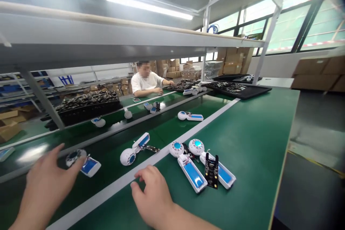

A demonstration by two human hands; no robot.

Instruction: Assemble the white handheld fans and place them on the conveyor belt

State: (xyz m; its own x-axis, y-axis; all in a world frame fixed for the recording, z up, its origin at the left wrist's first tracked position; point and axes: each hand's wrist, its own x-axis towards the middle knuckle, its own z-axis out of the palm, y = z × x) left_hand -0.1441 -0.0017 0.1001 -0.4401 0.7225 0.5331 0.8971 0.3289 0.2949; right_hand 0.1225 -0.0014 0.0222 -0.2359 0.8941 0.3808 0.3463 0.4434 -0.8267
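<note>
My left hand (pixel 51 178) has its fingers spread above a white device with a round slotted head and a blue-filled handle (pixel 91 166). The thumb overlaps the head in view; I cannot tell whether it touches. Over the pale strip, my right hand (pixel 153 194) is loosely curled, thumb and forefinger apart, nothing between them. To its right, two similar devices lie side by side: the nearer one (pixel 192 173) shows its blue insert, and the other (pixel 228 176) is partly covered by a black circuit board (pixel 212 172). Another device (pixel 128 157) with a board attached lies ahead, between my hands.
A further device (pixel 191 116) lies farther along the green belt (pixel 161 129). Black trays (pixel 253 92) of parts stand at the back, with a heaped one (pixel 88 107) at left. Across the line sits a person (pixel 147 83) in white. A shelf (pixel 121 36) hangs overhead on metal posts.
</note>
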